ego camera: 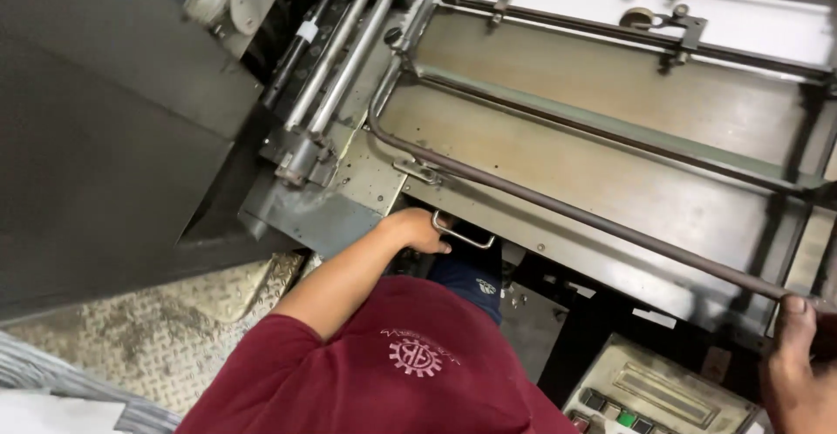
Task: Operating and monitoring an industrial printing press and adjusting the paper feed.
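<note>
Left hand [417,229] at 6 o'clock, arm stretched forward, fingers curled around metal handle [464,235], right hand [798,356] at 4 o'clock, thumb up, clasping long bar [558,207] end

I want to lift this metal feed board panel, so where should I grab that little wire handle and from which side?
Judging by its shape, grip the wire handle at its straight middle bar, coming from the near edge of the panel with fingers hooked underneath. It is a shallow loop standing off that edge. The left hand already rests at its left end; the right hand grips the long rod.
</note>
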